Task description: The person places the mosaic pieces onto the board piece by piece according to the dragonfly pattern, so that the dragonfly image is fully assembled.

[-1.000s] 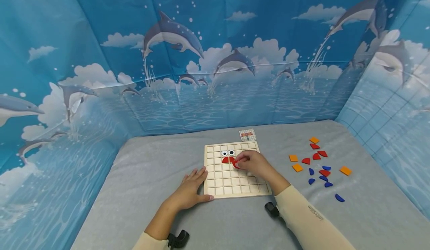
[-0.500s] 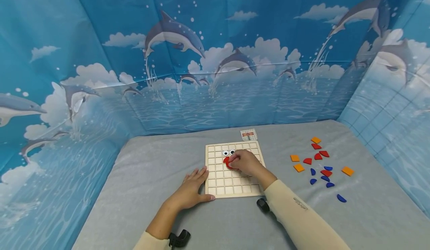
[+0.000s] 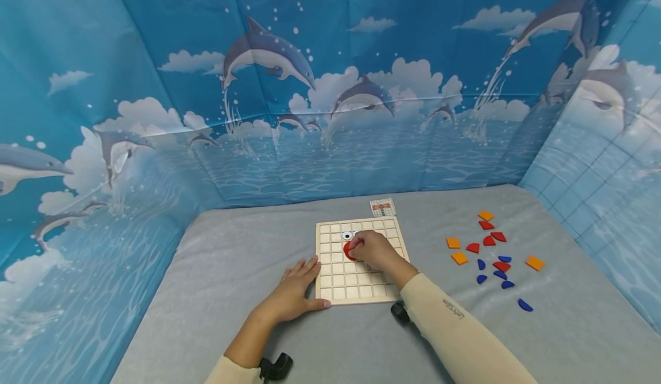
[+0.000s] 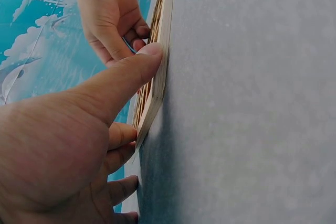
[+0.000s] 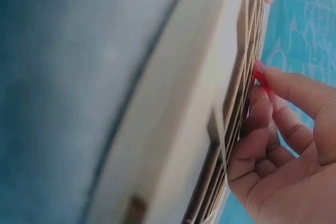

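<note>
A pale wooden grid board (image 3: 337, 279) lies on the grey cloth in the head view. My left hand (image 3: 290, 293) rests against its left side with fingers spread, the thumb on the near left corner. Over the grid, my right hand (image 3: 377, 251) pinches a red rounded piece (image 5: 262, 81) between thumb and fingers, right at the cells in the right wrist view. Other red pieces (image 3: 346, 247) sit beside its fingertips, partly hidden by them. Just beyond is a white eye piece (image 3: 347, 236); the second eye is mostly covered by the hand.
A small pattern card (image 3: 382, 206) lies behind the board. To the right are scattered red pieces (image 3: 472, 248), orange squares (image 3: 459, 258) and blue half-rounds (image 3: 525, 305). A dolphin-print curtain (image 3: 330, 143) stands along the back and sides.
My right hand has moved left over the board with the red piece, now lower-left among the red pieces below the eyes. The left hand keeps its place at the board's edge.
</note>
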`<state>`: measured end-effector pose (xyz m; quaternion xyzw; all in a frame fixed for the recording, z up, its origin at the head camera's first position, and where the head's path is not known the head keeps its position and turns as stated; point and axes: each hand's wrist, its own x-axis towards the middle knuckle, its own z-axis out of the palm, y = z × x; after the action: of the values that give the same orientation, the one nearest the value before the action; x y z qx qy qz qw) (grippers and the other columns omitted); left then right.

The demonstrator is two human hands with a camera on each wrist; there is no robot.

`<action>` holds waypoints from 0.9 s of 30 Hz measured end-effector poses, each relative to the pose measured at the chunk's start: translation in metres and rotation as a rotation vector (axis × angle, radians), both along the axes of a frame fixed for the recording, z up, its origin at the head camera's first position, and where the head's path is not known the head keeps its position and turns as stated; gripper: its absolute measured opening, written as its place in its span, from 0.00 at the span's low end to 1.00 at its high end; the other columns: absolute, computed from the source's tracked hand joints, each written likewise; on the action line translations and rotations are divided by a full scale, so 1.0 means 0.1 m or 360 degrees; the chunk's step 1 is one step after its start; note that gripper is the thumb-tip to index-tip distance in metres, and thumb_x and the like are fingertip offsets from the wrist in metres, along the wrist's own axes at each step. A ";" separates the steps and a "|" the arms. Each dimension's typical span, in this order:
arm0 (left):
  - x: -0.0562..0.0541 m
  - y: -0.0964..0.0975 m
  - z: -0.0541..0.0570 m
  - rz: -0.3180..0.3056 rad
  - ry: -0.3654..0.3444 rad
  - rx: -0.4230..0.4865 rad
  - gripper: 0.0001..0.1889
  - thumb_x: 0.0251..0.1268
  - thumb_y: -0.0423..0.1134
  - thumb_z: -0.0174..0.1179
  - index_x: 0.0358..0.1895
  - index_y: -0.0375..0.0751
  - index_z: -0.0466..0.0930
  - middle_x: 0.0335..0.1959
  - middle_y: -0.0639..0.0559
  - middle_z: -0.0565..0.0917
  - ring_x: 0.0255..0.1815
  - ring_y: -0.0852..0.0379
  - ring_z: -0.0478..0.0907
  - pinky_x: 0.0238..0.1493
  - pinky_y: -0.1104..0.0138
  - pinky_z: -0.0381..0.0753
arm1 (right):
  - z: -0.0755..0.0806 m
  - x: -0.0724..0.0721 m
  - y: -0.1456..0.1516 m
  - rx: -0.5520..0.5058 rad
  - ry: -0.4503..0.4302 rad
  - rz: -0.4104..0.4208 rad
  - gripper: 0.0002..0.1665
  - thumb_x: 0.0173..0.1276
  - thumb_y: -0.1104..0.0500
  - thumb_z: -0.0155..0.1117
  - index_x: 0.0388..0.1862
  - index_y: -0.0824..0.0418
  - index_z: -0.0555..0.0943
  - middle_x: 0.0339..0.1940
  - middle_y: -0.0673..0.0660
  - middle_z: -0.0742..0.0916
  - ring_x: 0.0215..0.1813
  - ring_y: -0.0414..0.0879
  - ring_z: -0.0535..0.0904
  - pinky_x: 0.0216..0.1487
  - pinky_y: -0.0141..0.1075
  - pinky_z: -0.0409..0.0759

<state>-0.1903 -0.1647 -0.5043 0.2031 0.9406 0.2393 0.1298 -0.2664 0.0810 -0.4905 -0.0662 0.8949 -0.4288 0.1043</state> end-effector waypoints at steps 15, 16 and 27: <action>0.00 0.00 0.00 0.0008 -0.0012 0.0005 0.51 0.61 0.63 0.66 0.81 0.42 0.54 0.84 0.51 0.51 0.85 0.40 0.44 0.80 0.38 0.45 | 0.01 0.04 0.00 0.0044 0.0045 0.0048 0.06 0.62 0.62 0.73 0.35 0.58 0.83 0.25 0.52 0.80 0.27 0.44 0.71 0.29 0.35 0.68; 0.00 0.00 0.00 0.0008 -0.0010 0.0004 0.51 0.61 0.63 0.66 0.81 0.42 0.54 0.84 0.51 0.51 0.85 0.40 0.45 0.80 0.38 0.45 | 0.01 0.04 0.00 0.0048 0.0051 0.0048 0.06 0.62 0.62 0.73 0.35 0.59 0.83 0.25 0.52 0.80 0.27 0.44 0.71 0.29 0.35 0.68; 0.01 0.01 0.02 -0.0006 -0.0012 0.0017 0.51 0.62 0.62 0.67 0.81 0.41 0.54 0.84 0.49 0.52 0.85 0.38 0.45 0.79 0.37 0.45 | 0.00 0.02 0.04 0.0047 0.0069 0.0002 0.04 0.62 0.63 0.71 0.34 0.59 0.82 0.27 0.53 0.81 0.26 0.44 0.72 0.28 0.34 0.70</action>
<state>-0.1889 -0.1637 -0.5026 0.2047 0.9384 0.2449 0.1326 -0.2644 0.0847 -0.4907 -0.0747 0.9031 -0.4140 0.0860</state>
